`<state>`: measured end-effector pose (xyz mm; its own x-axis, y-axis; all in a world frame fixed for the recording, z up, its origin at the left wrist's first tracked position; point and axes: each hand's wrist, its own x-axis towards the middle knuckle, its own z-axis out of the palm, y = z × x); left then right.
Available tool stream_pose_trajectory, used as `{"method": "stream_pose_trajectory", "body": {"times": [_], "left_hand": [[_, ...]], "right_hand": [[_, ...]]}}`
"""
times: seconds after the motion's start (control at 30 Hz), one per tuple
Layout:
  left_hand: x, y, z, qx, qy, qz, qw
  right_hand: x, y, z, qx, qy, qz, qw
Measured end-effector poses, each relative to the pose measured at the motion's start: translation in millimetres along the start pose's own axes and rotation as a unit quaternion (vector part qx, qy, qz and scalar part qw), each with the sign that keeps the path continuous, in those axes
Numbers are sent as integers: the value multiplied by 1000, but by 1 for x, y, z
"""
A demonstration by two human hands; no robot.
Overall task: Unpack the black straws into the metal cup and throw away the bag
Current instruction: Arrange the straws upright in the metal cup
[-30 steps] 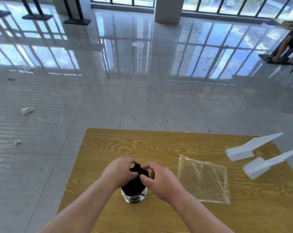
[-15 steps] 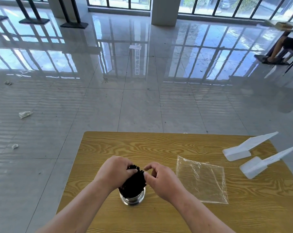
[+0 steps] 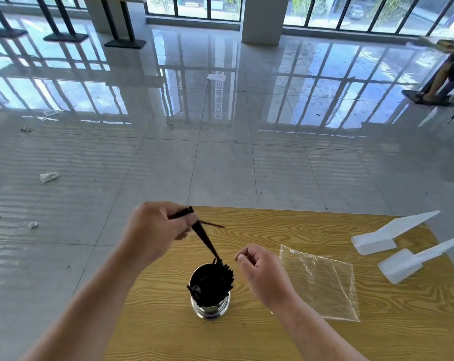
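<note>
Wood-grain table sat nearest me, with the metal cup standing upright on it, close to the front edge. Black straws stood packed in the cup, ends poking above the rim on the right side. My right hand hovered just right of the cup, fingers loosely curled, thumb and forefinger almost meeting, gripping nothing, apart from the straws. My left hand was raised above and behind the cup, fingers clenched round a small bunch of straws. That bunch slanted down to the right, its lower end reaching the straws in the cup. One thin straw stuck out sideways from the fist.

Right of my right hand the bag lay flat on the table, clear, a little wrinkled, nothing seen inside. Beyond it, near the right edge, lay two white plastic pieces, side by side, tapered ends pointing up and right.

Past the table: glossy tiled floor, paper scraps at left. Far back were a pillar and windows; a seated person's leg showed at far right.
</note>
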<state>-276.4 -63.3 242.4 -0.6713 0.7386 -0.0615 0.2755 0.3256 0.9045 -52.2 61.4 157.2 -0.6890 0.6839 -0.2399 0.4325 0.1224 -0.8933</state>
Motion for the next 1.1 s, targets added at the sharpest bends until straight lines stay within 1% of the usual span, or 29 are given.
{"method": "stream_pose_trajectory", "body": {"times": [0.07,0.13,0.2,0.27,0.33,0.4,0.43,0.47,0.5,0.53,0.57,0.6,0.67,0.7,0.73,0.83,0.87,0.93,0.97,1.03,1.1], "left_hand": [[-1,8,-6,-126,34,-21,991],[-3,13,-7,-254,45,-59,964],[-6,9,-2,-369,43,-127,920],[-10,0,8,-442,19,-195,875],[-17,-10,20,-493,-21,-257,831],[-25,-21,34,-521,-59,-308,794],[-28,-26,40,-526,-69,-325,783],[-31,-31,46,-527,-77,-336,777],[-33,-36,50,-522,-85,-341,777],[-34,-41,53,-503,-96,-344,787],[-35,-45,54,-459,-109,-345,811],[-35,-50,54,-388,-121,-344,847],[-36,-62,52,-217,-116,-327,912],[-36,-68,50,-154,-97,-312,933],[-36,-74,48,-113,-73,-297,945],[-33,-86,44,-41,-28,-259,965],[-31,-89,44,-14,-25,-246,969],[-28,-91,46,48,-25,-217,975],[-25,-92,48,79,-29,-201,976],[-20,-93,51,146,-56,-166,974],[-16,-92,57,211,-106,-142,961]], "right_hand": [[1,-2,0,26,-8,8,1000],[3,-7,1,44,-59,19,997],[6,-14,3,65,-132,33,989],[9,-23,6,145,-177,48,972],[12,-35,7,288,-171,59,940],[16,-47,5,407,-128,75,901],[18,-52,3,424,-103,74,897],[21,-56,0,407,-79,65,908],[22,-60,-2,359,-53,50,930],[22,-62,-3,300,-29,32,953],[21,-61,-4,245,-7,16,969],[21,-60,-5,201,9,1,979],[19,-54,-6,111,18,-23,993],[18,-50,-5,64,11,-29,997],[17,-45,-3,28,1,-31,999],[13,-31,12,-15,-29,-17,999],[12,-28,17,-28,-50,-9,998],[11,-21,25,-90,-93,1,992],[11,-17,26,-122,-96,2,988],[12,-11,21,-133,-48,5,990],[12,-5,14,-125,9,4,992]]}}
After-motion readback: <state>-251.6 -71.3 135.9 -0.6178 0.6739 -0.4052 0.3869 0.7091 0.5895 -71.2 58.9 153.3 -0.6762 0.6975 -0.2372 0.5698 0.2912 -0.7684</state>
